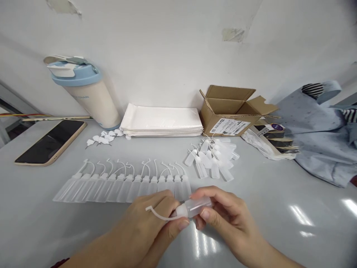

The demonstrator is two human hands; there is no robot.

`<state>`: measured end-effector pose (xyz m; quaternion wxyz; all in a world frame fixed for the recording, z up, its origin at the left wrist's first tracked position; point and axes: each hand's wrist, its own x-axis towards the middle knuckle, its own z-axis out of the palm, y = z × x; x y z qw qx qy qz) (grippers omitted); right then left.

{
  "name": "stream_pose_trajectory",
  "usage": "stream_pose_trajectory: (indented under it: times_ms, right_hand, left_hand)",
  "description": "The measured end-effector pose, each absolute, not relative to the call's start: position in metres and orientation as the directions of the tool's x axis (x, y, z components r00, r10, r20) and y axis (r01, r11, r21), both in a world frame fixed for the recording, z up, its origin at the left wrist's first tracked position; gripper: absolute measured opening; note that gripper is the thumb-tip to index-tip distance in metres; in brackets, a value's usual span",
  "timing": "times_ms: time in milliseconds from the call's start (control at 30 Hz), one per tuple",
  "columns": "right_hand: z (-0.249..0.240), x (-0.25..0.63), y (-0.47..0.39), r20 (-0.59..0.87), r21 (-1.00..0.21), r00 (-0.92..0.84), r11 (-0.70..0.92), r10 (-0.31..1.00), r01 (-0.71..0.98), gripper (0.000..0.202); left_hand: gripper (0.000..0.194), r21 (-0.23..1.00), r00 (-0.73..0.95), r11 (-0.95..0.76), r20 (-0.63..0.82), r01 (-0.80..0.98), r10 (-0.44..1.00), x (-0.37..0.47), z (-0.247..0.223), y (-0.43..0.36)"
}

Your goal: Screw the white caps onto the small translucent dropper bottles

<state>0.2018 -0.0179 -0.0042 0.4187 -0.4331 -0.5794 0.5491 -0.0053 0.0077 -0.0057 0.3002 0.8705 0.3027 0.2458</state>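
Note:
Between my two hands lies a small translucent plastic bottle, tilted nearly sideways. My left hand pinches its white cap, from which a thin curved strap sticks out to the left. Around the bottle's body close the fingers of my right hand. Just beyond my hands, similar bottles lie side by side in a row, caps and straps pointing away from me. A loose pile of more such bottles lies farther back on the right. Several small white pieces with thin dark tips are scattered at the back left.
A phone lies at the left, and a tumbler with a blue lid stands against the wall. A stack of white envelopes sits beside an open cardboard box. Blue cloth and a packaged item are at the right.

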Motion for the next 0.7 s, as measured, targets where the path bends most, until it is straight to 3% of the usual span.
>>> stream_pose_trajectory:
  times_ms: [200, 467, 700]
  right_hand:
    - [-0.0037, 0.2022, -0.0195, 0.057, -0.992, -0.274, 0.085, 0.960, 0.090, 0.015]
    - [-0.0061, 0.2035, -0.0228, -0.049, -0.977, -0.239, 0.003, 0.970, 0.211, 0.024]
    - [-0.0037, 0.2023, -0.0191, -0.141, -0.988, -0.284, -0.116, 0.948, 0.105, 0.029]
  left_hand:
    - [0.030, 0.633, 0.705, -0.674, 0.274, 0.381, 0.655, -0.0050, -0.0010, 0.0114]
    - [0.037, 0.536, 0.694, -0.736, 0.338, 0.414, 0.636, -0.0056, -0.0019, 0.0065]
    - [0.033, 0.471, 0.686, -0.783, 0.409, 0.406, 0.602, -0.0020, -0.0067, 0.0064]
